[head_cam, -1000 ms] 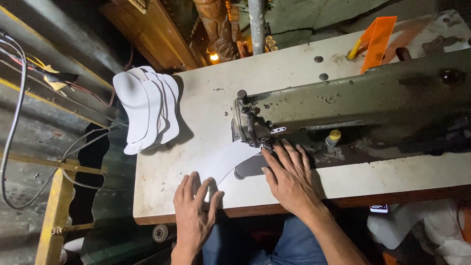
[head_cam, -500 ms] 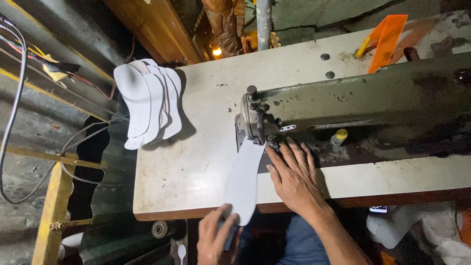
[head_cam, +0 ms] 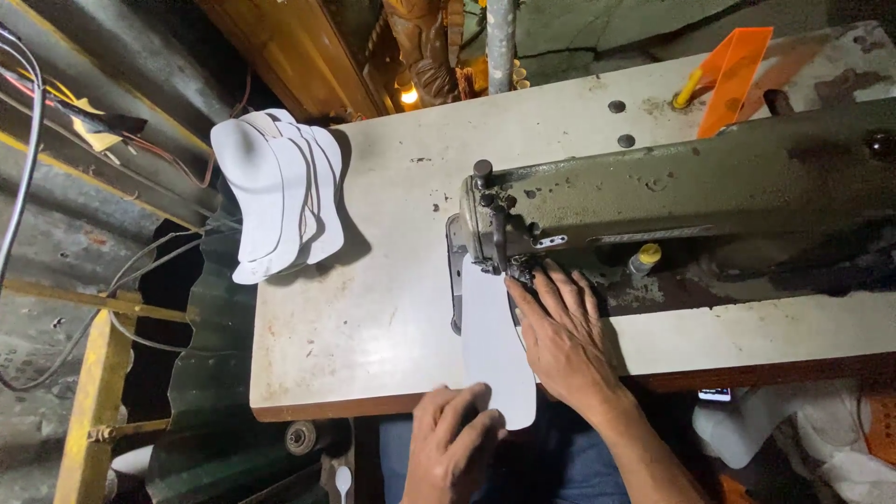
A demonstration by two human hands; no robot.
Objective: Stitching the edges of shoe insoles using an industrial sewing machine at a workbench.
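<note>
A long white flat cut piece [head_cam: 495, 345] overhangs the bench's [head_cam: 373, 308] near edge; the left hand [head_cam: 453, 448] pinches its end, and the right hand [head_cam: 565, 336] lies spread flat beside it.

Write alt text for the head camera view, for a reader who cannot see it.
Two bare hands feed a long white flat piece under the head of a grey-green sewing machine: the right hand rests flat beside the needle area, the left hand holds the piece's near end. A stack of similar white pieces overhangs the table's far-left corner.
</note>
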